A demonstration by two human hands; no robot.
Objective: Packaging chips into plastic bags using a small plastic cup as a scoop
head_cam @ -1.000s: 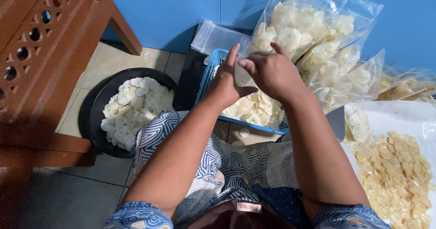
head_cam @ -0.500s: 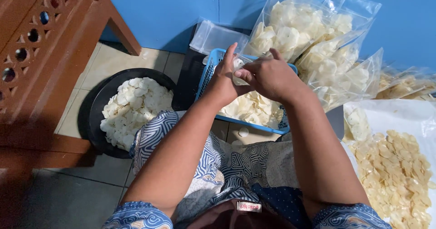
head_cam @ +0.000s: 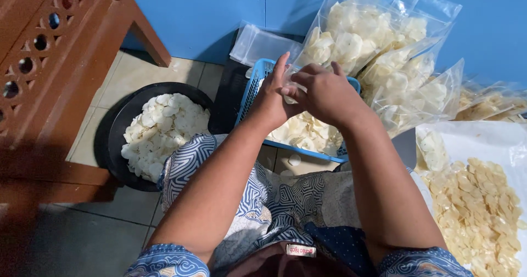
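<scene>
Both hands sit closer together than half a second ago, and the small clear bag we were holding up between them is now mostly hidden behind the fingers. Our left hand [head_cam: 273, 97] stands upright with its fingers stretched out straight, palm turned toward the right hand [head_cam: 325, 92], which curls its fingers shut around a bit of clear plastic [head_cam: 287, 92] pinched between the two. We cannot tell how much of that plastic the left hand actually grips. The hands hover just above the blue basket [head_cam: 253, 88], which holds pale white chips [head_cam: 305, 132] and rests on the floor against our knees. Left of it stands a round black tray [head_cam: 115, 137] heaped with more white chips. Behind the basket lean filled clear bags [head_cam: 369, 40] against the blue wall [head_cam: 195, 21]. At the right edge, yellower chips [head_cam: 476, 203] lie spread on a white sheet [head_cam: 486, 140]. A brown wooden bench [head_cam: 52, 52] fills the left side.
</scene>
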